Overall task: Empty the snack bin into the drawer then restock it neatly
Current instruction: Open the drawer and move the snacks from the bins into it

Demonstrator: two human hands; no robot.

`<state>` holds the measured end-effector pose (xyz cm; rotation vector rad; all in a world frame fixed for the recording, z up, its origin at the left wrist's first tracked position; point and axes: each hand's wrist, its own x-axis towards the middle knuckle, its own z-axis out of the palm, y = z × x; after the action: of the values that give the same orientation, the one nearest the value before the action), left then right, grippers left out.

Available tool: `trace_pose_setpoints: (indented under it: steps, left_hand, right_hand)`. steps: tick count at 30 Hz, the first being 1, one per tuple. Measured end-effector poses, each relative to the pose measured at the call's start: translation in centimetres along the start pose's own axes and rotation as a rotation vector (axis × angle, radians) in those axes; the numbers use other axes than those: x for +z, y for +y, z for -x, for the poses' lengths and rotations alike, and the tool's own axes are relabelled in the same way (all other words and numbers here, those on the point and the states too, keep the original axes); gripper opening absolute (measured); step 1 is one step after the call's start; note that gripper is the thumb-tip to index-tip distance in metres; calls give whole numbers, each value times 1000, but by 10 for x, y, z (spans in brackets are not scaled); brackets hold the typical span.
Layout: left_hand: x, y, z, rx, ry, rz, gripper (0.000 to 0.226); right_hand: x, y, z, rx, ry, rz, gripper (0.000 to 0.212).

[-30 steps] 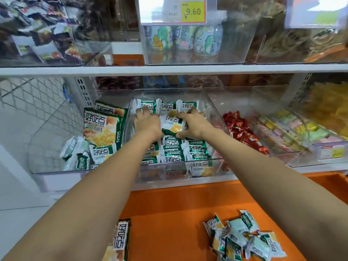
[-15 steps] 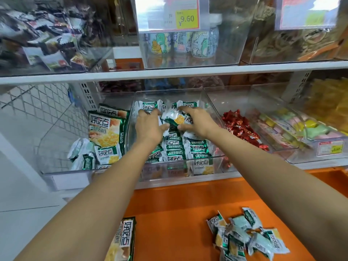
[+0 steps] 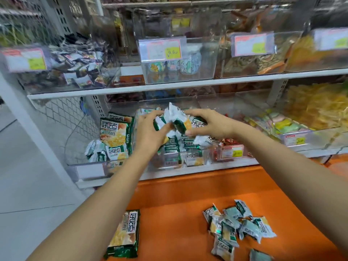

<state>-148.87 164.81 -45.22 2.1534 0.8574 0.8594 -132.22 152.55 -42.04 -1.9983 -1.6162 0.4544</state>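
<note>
Together, our left hand [image 3: 148,132] and right hand [image 3: 209,125] clasp a bunch of small snack packets [image 3: 177,119] above the clear bin [image 3: 188,161]. They look light, crinkly, slippery; we'd cup them from underneath.

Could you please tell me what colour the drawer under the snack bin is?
The drawer is orange; head view.
</note>
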Motion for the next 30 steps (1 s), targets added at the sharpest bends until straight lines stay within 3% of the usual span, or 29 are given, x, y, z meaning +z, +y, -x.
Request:
trace_pose_setpoints:
  steps: [4,8,15,18,27,30]
  left_hand:
    - [25,6,53,42,-84,73,42]
    - [80,-18,110,14,-262,86,43]
    - [211,-105,195,-372,-701,-17,50]
    - [255,-119,214,-592,-815,106,53]
    - [296,-134,214,-630,-998,235,63]
    - [267,-120,189,-511,-860,243,45]
  right_hand:
    - [1,16,56,120,-227,-145,90]
    - [34,67,107,289,-449,-269,78]
    - [150,200,163,594,-629,5,74]
    - [191,249,182,670,-736,87,73]
    - [220,290,189,794,-782,125,83]
    - [194,264,171,756,-789,179,78]
